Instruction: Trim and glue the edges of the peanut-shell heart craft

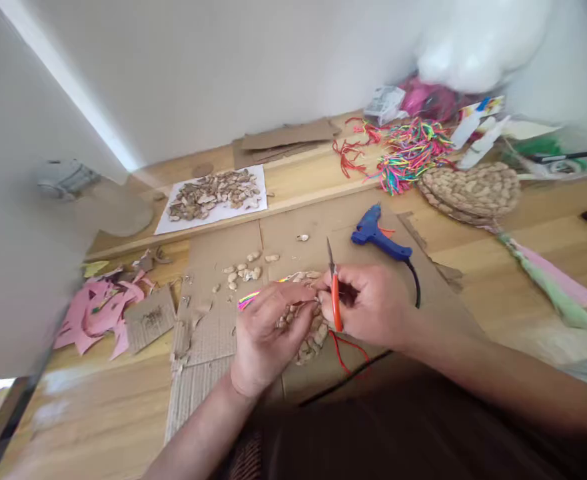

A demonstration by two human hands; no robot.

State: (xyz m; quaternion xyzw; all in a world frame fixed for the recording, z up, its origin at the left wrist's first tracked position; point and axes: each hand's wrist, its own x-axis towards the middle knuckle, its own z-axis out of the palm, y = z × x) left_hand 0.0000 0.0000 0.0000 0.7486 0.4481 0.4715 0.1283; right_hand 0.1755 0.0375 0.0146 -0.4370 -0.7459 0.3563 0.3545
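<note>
Worktop (523,267): a wide wooden top with craft things all over it.
Cardboard (213,333): flat brown sheets lie under both hands.
Big shell piece (473,190): a round piece fully covered in shells sits far right. It looks done.
Threads (408,150): a bright, tangled pile near the back, just left of the big shell piece.
Paper (173,223): a white sheet at the back left with a heap of shells on it.
Pink scraps (98,310): cut bits lie at the left edge.
Glue gun (380,240): blue, lying just behind the right hand, with no hand on it.
Small shell piece (309,343): it lies on the cardboard under the hands, partly hidden. Shells cover the part that shows, and a red thread trails out below it.
Left hand (266,330): fingers curled, pinching a bright thread by the small shell piece.
Right hand (368,303): closed around the scissors (334,293), orange handles, blades pointing up.
Loose shells (246,270): a few lie just behind the hands, not yet used.
</note>
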